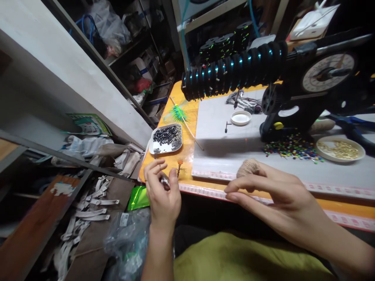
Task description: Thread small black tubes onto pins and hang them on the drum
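Note:
My left hand [162,191] is at the table's front left edge, its fingers curled around a small dark, shiny object [164,181] that is partly hidden. Just past its thumb a thin dark stem with an orange tuft [179,164] sticks up; whether the hand holds it I cannot tell. To the right, my right hand [275,195] has thumb and index finger pinched together over the front edge. Anything between those tips is too small to make out. A tan wrap [248,168] covers another fingertip of this hand. Nearest the left hand is a white dish of black tubes [166,137].
A black machine with a ribbed arm [234,72] and dial overhangs the white board [213,152]. On the board are a small white dish [240,118], multicoloured beads [293,148] and a dish of gold pieces [341,149]. A green bristly tuft on a stick [179,113] lies behind.

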Demonstrator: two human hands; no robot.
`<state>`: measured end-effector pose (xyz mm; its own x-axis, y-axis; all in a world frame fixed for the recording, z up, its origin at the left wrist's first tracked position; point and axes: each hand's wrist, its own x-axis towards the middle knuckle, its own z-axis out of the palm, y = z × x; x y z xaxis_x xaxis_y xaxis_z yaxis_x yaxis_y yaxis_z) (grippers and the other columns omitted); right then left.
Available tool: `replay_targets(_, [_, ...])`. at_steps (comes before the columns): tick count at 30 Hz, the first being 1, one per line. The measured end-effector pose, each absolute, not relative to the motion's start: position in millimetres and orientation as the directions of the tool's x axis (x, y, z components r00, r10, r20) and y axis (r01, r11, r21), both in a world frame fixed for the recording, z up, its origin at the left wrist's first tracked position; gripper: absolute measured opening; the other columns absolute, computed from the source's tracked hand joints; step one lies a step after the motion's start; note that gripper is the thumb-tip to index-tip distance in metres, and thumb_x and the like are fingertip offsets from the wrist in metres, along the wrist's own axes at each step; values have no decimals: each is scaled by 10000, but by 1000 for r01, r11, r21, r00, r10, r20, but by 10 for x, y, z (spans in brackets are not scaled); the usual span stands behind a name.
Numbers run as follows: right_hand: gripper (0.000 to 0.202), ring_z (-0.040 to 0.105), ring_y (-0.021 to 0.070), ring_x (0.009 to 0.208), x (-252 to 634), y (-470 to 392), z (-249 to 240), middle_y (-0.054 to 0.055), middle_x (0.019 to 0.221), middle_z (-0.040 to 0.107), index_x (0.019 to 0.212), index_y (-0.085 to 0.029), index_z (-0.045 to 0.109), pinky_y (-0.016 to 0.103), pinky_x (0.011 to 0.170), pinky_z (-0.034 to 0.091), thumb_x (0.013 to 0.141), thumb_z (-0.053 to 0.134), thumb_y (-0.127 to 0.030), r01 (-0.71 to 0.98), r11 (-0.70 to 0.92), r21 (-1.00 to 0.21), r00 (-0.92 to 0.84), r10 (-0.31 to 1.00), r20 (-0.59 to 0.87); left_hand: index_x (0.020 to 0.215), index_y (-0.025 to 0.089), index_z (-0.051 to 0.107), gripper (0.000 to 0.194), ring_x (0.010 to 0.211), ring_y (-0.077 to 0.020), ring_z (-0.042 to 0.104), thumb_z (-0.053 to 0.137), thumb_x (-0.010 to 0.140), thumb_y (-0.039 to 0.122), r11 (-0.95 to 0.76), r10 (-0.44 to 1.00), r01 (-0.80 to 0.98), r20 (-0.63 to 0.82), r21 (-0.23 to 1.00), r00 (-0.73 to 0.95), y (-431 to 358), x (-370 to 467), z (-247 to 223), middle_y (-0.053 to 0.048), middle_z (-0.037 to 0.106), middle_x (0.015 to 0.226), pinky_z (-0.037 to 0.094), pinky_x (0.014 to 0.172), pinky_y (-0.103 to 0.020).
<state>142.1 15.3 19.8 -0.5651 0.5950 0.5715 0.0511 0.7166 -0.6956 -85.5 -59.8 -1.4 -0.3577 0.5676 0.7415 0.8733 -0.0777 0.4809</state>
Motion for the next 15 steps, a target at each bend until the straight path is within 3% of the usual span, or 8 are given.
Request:
replay_targets(3, [134, 575, 120, 627, 1398, 145, 190, 1, 737, 582, 938, -252, 767, 227, 505, 459, 933, 699, -135, 50, 711, -702, -541, 610, 579, 984, 208, 548, 47, 1009, -200, 663, 557, 1030, 202, -138, 594, 787, 686, 601, -421, -683, -666, -37, -79, 633, 1050, 534, 818, -307])
replay_targets(8, [142, 586, 125, 666, 1381, 109, 192, 12, 771, 578, 956, -247, 766, 230, 520, 467, 944, 676, -139, 68, 705, -706, -516, 630, 580, 1016, 211, 580, 172, 888, -167, 624, 436, 1097, 258, -171, 864, 348, 310, 922, -397, -836, -345, -39, -62, 618, 1030, 495, 761, -277])
replay_targets(12, [127, 598, 135, 681, 1407, 88, 190, 16, 775, 581, 934, -231, 742, 256, 563, 485, 955, 658, -139, 76, 708, -702, -575, 607, 549, 945, 209, 589, 237, 822, -158, 601, 438, 1104, 300, -113, 961, 96, 133, 989, -244, -902, -199, -11, -29, 624, 889, 479, 763, -276])
replay_targets(15, [143, 604, 147, 704, 1435, 84, 199, 28, 791, 599, 945, -230, 735, 269, 581, 489, 969, 634, -131, 81, 714, -695, -633, 576, 518, 912, 210, 548, 247, 818, -168, 601, 453, 1097, 342, -38, 983, 44, 46, 998, -177, -929, -161, -2, -29, 618, 863, 493, 761, -289])
